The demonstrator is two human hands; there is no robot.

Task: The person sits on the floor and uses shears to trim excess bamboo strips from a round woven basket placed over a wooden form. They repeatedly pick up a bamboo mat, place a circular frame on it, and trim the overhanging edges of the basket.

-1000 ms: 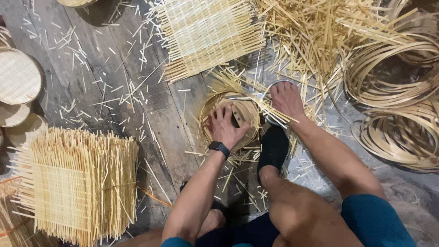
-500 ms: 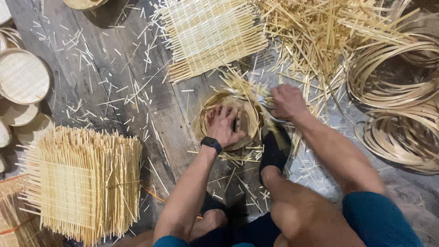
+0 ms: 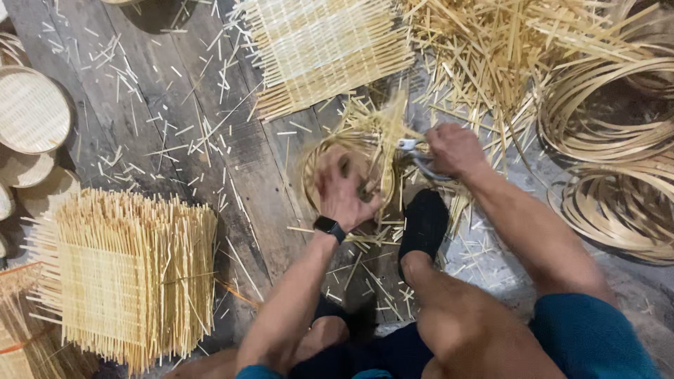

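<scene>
Bamboo tray [image 3: 319,168] – left hand [image 3: 345,188] fingers pressing inside | right hand [image 3: 455,149] fingers gripping shears [image 3: 415,156]

Dark, worn plank floor [image 3: 175,112] littered with pale bamboo offcuts [image 3: 126,151].

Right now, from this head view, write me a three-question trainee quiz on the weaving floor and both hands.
1. True or false: the left hand presses down on the round woven tray.
2. What does the right hand hold? A) a hammer B) a pair of shears C) a paintbrush
3. Fill in: the stack of square woven mats lies to the ____ of the left forearm in the picture.

Key: 1 true; 2 B; 3 left
</scene>
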